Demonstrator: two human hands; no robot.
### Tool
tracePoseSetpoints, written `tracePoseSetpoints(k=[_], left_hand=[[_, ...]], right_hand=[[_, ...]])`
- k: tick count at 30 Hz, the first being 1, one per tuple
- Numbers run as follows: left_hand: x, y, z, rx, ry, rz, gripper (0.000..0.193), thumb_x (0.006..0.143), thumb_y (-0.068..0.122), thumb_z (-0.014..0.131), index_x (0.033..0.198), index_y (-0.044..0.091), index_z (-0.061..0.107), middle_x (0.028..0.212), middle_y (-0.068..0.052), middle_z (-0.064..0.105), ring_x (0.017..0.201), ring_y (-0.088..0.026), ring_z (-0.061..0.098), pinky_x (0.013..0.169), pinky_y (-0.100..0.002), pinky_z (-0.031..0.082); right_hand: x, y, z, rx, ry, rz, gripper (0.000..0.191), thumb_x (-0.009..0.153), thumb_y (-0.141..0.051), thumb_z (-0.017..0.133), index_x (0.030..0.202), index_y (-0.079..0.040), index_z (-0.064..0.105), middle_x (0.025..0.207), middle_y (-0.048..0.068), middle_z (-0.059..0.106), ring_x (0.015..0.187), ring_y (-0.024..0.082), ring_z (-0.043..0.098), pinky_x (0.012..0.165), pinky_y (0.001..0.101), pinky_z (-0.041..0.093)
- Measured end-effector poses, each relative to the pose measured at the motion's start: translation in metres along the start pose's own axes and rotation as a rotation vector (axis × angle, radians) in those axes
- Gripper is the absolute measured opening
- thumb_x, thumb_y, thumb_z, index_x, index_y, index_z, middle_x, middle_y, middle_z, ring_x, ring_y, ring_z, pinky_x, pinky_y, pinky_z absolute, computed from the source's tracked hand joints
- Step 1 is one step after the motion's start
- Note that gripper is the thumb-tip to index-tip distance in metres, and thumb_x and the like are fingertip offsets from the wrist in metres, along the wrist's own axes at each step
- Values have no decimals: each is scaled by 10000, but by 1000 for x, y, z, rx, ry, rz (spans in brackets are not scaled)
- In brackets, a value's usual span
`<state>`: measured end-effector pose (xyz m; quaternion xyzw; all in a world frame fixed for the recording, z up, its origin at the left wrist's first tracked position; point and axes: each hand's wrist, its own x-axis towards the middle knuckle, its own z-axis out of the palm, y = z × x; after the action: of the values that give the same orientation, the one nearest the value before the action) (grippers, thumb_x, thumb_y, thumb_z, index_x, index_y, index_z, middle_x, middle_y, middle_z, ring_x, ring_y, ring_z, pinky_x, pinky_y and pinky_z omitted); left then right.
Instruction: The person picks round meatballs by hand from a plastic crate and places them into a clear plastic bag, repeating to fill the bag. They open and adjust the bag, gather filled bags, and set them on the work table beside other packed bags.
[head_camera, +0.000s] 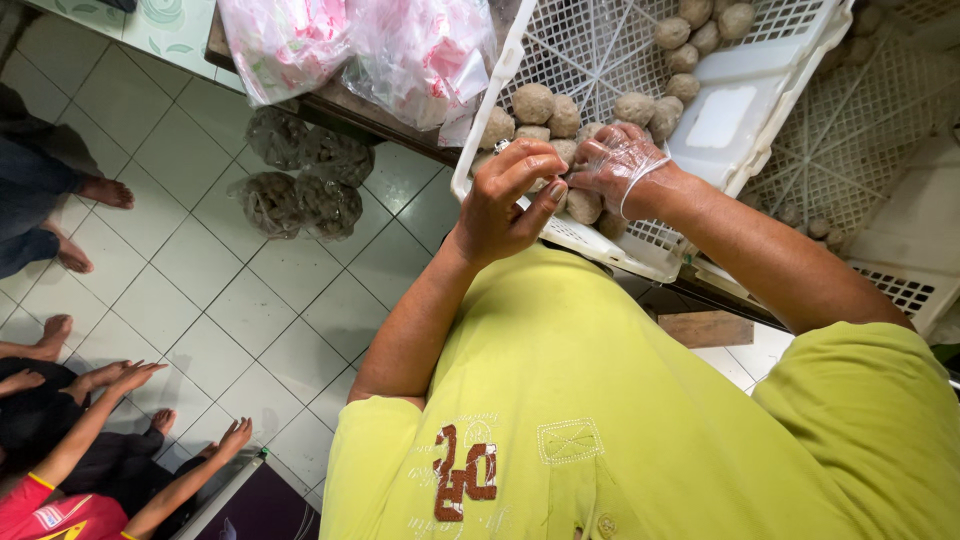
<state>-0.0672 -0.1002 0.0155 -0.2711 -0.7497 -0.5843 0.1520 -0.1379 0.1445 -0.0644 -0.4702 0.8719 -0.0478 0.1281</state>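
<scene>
Thin clear plastic covered our right hand (622, 165); it lay curled over the grey-brown balls (560, 125) heaped at the near corner of the white crate (585, 240), fingers bent down among them, though we could not tell whether it gripped one. Our bare left hand (505, 200) sat just left of it, thumb and fingers pinched together at the glove's edge; what they held was too small to make out.

Risks we judged: the crate overhung the table (335, 100) edge toward us, so a hard press from either hand could have tipped it. The loose glove might have slipped or torn under the pinch. A ball nudged past the rim would have dropped to the tiled floor (230, 300), where filled bags (300, 180) lay and other people's bare feet (105, 190) stood to the left.
</scene>
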Motion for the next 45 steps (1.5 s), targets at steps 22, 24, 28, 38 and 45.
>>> tracePoseSetpoints(k=[22,24,28,38,45], left_hand=[[-3,0,-2,6,54,6,138,954,4,704,1076,8,641,1066,-145,660,982,-295,685,864,-366,570],[-6,-3,-1,0,53,2,133,962,1,704,1078,10,640,1067,-139,661,985,-291,685,869,-365,570],[-5,-3,-1,-21,40,-21,138,952,6,706,1072,9,638,1071,-135,655,929,-259,681,837,-344,573],[4,5,-7,-28,30,8,151,926,-3,717,1062,14,654,1046,-121,661,891,-238,677,806,-330,568],[10,5,-11,-40,10,31,177,905,-2,716,1073,10,663,1072,-135,663,872,-229,693,800,-330,585]], right_hand=[[8,46,7,-112,412,258,301,894,-337,754,1125,-145,734,1051,141,683,1001,354,634,829,464,547],[-1,45,14,0,237,301,251,992,-315,716,1152,-122,729,1041,149,694,973,325,651,869,461,552],[-19,10,16,358,-20,294,401,944,-389,703,1253,-135,688,1130,164,691,1026,325,666,907,466,550],[7,-41,-40,152,-250,387,604,833,-539,734,1320,-201,619,1195,145,659,1148,364,635,969,483,516],[26,-63,-30,235,-155,538,479,835,-457,730,1189,-141,665,1141,182,681,1074,389,671,936,501,545]])
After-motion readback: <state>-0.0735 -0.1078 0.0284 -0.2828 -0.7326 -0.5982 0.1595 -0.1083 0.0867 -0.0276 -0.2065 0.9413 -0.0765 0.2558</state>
